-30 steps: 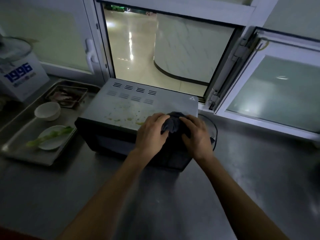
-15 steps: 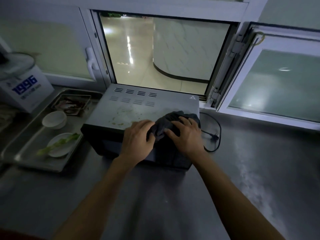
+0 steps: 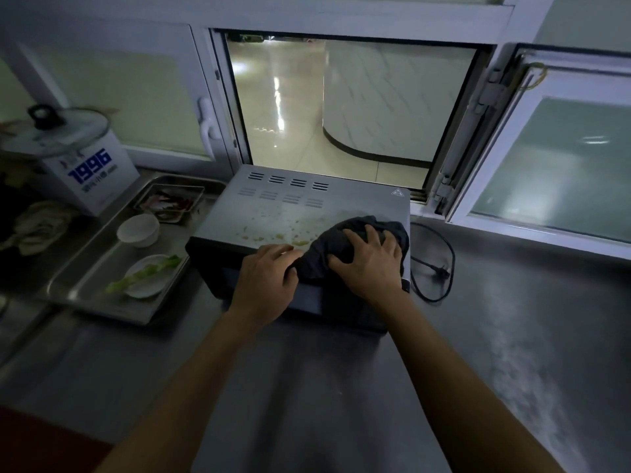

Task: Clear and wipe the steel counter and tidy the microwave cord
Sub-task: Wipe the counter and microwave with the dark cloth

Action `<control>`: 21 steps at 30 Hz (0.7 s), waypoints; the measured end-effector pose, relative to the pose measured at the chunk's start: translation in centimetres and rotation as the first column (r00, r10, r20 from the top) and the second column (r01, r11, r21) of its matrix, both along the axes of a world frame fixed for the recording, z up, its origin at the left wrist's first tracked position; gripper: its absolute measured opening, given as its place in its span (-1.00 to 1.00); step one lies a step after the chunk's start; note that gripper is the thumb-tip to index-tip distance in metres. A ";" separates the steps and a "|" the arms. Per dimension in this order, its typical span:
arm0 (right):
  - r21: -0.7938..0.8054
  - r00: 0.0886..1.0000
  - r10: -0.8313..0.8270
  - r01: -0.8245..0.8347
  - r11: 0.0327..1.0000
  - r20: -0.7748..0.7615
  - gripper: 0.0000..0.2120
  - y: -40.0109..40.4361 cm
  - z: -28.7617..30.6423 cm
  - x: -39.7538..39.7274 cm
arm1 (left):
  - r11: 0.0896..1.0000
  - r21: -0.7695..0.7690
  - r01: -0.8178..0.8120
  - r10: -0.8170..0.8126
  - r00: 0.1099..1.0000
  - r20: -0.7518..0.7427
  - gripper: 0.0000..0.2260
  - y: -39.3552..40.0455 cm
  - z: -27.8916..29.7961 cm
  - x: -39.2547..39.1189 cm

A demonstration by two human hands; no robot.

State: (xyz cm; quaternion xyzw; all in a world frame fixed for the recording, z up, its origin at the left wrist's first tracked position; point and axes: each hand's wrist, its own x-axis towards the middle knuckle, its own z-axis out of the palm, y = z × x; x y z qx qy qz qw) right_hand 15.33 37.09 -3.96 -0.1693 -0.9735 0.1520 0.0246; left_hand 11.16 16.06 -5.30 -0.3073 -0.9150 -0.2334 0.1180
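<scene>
A grey microwave [image 3: 273,206] stands on the steel counter [image 3: 341,387] in front of an open hatch. Yellowish food crumbs [image 3: 273,233] dot its top. A dark crumpled cloth [image 3: 327,244] lies on the top's front right corner. My right hand [image 3: 368,264] presses on the cloth with spread fingers. My left hand [image 3: 269,274] rests at the microwave's front edge, its fingers curled at the cloth's left side. The black cord [image 3: 440,264] lies looped on the counter to the right of the microwave, its plug free.
A steel tray [image 3: 88,285] at the left holds a white bowl [image 3: 138,230], a plate with green vegetable scraps [image 3: 146,276] and a small dish of leftovers [image 3: 169,201]. Behind it stand a white box marked 1996 [image 3: 92,172] with a glass lid [image 3: 54,131] on top, and a pale rag [image 3: 37,227].
The cloth and my right hand have slid right towards the microwave's front right corner. My left hand has stayed at the front edge. The camera has shifted, showing more of the left side.
</scene>
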 end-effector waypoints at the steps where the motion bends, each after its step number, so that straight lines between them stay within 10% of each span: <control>1: 0.000 1.000 0.005 -0.005 1.000 0.005 -0.30 -0.1 -0.1 -0.2 | 1.000 -0.005 -0.010 0.010 1.000 -0.002 -0.65 -0.5 0.0 -0.4; 21: 0.020 0.993 0.087 -0.089 0.996 0.084 -0.35 -12.0 0.7 -12.1 | 0.999 0.037 0.002 -0.003 1.000 0.025 -0.76 -15.5 -1.9 -15.0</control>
